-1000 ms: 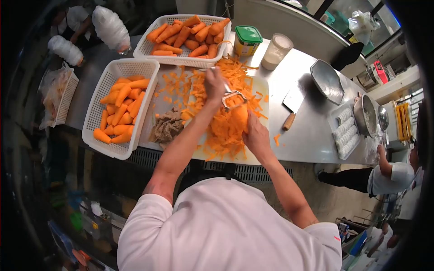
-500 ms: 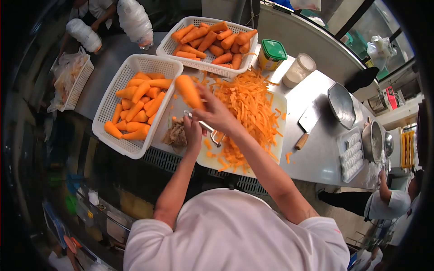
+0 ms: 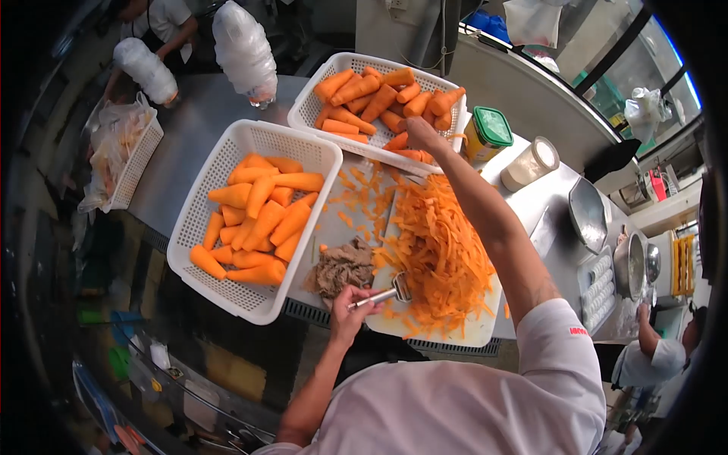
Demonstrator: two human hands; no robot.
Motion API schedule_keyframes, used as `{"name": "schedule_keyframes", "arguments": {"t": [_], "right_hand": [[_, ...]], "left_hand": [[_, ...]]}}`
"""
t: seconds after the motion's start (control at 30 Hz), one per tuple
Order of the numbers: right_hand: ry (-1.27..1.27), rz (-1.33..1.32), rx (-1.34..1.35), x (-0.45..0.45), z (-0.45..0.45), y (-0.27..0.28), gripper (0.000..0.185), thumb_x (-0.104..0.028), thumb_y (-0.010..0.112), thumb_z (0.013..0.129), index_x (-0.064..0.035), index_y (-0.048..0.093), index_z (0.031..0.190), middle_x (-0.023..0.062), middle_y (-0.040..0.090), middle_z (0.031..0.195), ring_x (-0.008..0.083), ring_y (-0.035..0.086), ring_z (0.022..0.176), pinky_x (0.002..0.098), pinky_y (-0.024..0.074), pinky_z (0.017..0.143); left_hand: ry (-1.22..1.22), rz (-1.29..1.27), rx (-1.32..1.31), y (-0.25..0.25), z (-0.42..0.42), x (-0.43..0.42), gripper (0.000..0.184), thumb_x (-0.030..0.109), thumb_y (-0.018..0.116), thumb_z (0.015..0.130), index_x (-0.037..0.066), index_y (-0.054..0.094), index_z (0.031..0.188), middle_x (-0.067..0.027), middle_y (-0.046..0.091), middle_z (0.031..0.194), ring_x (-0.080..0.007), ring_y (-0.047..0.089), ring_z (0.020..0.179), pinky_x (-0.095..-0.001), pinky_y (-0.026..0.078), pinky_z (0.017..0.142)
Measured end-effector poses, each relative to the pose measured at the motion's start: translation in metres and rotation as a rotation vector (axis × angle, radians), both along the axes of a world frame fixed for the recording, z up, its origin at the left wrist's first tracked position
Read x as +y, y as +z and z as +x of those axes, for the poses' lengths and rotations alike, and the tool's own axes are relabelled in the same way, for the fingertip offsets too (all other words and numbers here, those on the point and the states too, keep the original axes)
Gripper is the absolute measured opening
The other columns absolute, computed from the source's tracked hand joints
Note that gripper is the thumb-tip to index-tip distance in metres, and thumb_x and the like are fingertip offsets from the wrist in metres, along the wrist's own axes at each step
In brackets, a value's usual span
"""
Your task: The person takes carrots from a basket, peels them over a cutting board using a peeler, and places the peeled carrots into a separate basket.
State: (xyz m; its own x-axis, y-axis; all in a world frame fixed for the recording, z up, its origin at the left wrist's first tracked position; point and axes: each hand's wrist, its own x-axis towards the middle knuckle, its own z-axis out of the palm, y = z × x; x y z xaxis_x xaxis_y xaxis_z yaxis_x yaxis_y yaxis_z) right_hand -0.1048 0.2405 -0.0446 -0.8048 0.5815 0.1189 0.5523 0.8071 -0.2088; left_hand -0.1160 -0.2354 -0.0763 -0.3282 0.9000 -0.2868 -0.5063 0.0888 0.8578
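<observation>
My left hand is closed on the handle of a metal peeler, near the front edge of the cutting board. Beside it lies a crumpled brown cloth. My right hand reaches into the back white basket of unpeeled carrots; its fingers are partly hidden among them, and whether they grip one does not show. Orange peelings are heaped on the board. Peeled carrots fill the nearer white basket.
A green-lidded tub and a jar stand right of the back basket. Farther right are a metal tray, a bowl and a person. At the left are a bagged basket and plastic-wrapped stacks.
The carrot passed from my left hand to my right and is no longer held up. My right hand moved to the back basket. My left hand keeps the peeler, lower over the board. The view shifted.
</observation>
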Motion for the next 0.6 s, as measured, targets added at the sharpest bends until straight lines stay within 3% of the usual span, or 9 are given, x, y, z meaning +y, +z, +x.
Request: {"name": "schedule_keyframes", "arguments": {"t": [0.13,0.17,0.2,0.27,0.33,0.4,0.43,0.5,0.6], "right_hand": [[0.053,0.047,-0.243,0.019,0.000,-0.032,0.036,-0.002,0.065,0.075,-0.0059,0.068,0.111,0.0166,0.068,0.104,0.0337,0.064,0.105,0.0440,0.0546,0.084],[0.022,0.175,-0.275,0.021,0.002,-0.045,0.038,-0.004,0.064,0.077,-0.0056,0.066,0.114,0.0171,0.067,0.106,0.0337,0.063,0.106,0.0445,0.0543,0.085],[-0.011,0.304,-0.307,0.018,0.002,-0.045,0.039,-0.005,0.064,0.078,-0.0052,0.064,0.117,0.0175,0.066,0.108,0.0338,0.063,0.107,0.0450,0.0539,0.086],[-0.061,0.276,-0.332,0.017,0.000,-0.041,0.036,-0.009,0.066,0.078,-0.0064,0.066,0.114,0.0175,0.066,0.110,0.0328,0.062,0.109,0.0437,0.0534,0.087],[-0.110,0.247,-0.362,0.017,0.005,-0.031,0.033,-0.013,0.069,0.078,-0.0075,0.067,0.111,0.0175,0.067,0.112,0.0319,0.061,0.111,0.0423,0.0530,0.089],[0.026,-0.039,-0.229,0.015,0.014,0.011,0.047,-0.017,0.081,0.067,-0.0036,0.067,0.110,0.0187,0.068,0.109,0.0324,0.063,0.108,0.0398,0.0528,0.088],[-0.013,-0.128,-0.111,0.013,0.022,0.027,0.063,-0.021,0.088,0.058,-0.0017,0.066,0.113,0.0198,0.069,0.104,0.0344,0.065,0.101,0.0390,0.0525,0.086],[0.028,-0.208,0.115,-0.006,0.060,0.073,0.059,-0.015,0.086,0.063,0.0002,0.064,0.116,0.0179,0.070,0.099,0.0311,0.066,0.096,0.0379,0.0524,0.086],[-0.029,-0.374,0.436,-0.044,0.123,0.137,0.057,-0.014,0.087,0.066,-0.0003,0.064,0.116,0.0124,0.071,0.102,0.0222,0.067,0.095,0.0340,0.0532,0.085]], "left_hand": [[-0.178,-0.101,0.168,-0.010,-0.017,-0.012,0.012,0.001,0.065,0.088,-0.001,0.054,0.094,-0.0199,0.065,0.111,-0.0200,0.069,0.084,-0.0311,0.060,0.070],[-0.195,-0.165,0.201,-0.011,-0.017,-0.015,0.016,0.004,0.070,0.086,-0.002,0.058,0.096,-0.0152,0.068,0.105,-0.0159,0.068,0.081,-0.0305,0.058,0.067],[-0.199,-0.166,0.207,-0.006,-0.020,-0.014,0.016,0.004,0.070,0.086,-0.002,0.058,0.096,-0.0152,0.068,0.105,-0.0159,0.068,0.081,-0.0305,0.058,0.067],[-0.353,-0.203,0.633,0.006,-0.024,-0.014,0.022,0.007,0.072,0.082,0.001,0.061,0.099,-0.0116,0.070,0.094,-0.0157,0.069,0.075,-0.0317,0.055,0.063],[-0.380,-0.210,0.688,0.012,-0.024,-0.011,0.029,0.011,0.076,0.078,0.003,0.062,0.102,-0.0117,0.069,0.090,-0.0205,0.070,0.076,-0.0344,0.053,0.066],[-0.431,-0.182,0.813,0.024,-0.023,-0.007,0.029,0.013,0.077,0.079,0.003,0.063,0.103,-0.0126,0.069,0.089,-0.0244,0.070,0.078,-0.0353,0.053,0.069],[-0.430,-0.176,0.814,0.024,-0.023,-0.006,0.029,0.013,0.077,0.079,0.003,0.063,0.103,-0.0126,0.069,0.089,-0.0244,0.070,0.078,-0.0353,0.053,0.069],[-0.409,-0.193,0.709,0.021,-0.026,-0.006,0.032,0.014,0.078,0.078,0.004,0.063,0.106,-0.0120,0.069,0.088,-0.0253,0.069,0.079,-0.0359,0.053,0.070],[-0.251,-0.068,0.656,0.025,-0.028,0.000,0.030,0.012,0.068,0.090,0.005,0.056,0.116,-0.0081,0.065,0.081,-0.0163,0.065,0.072,-0.0311,0.051,0.064]]}}
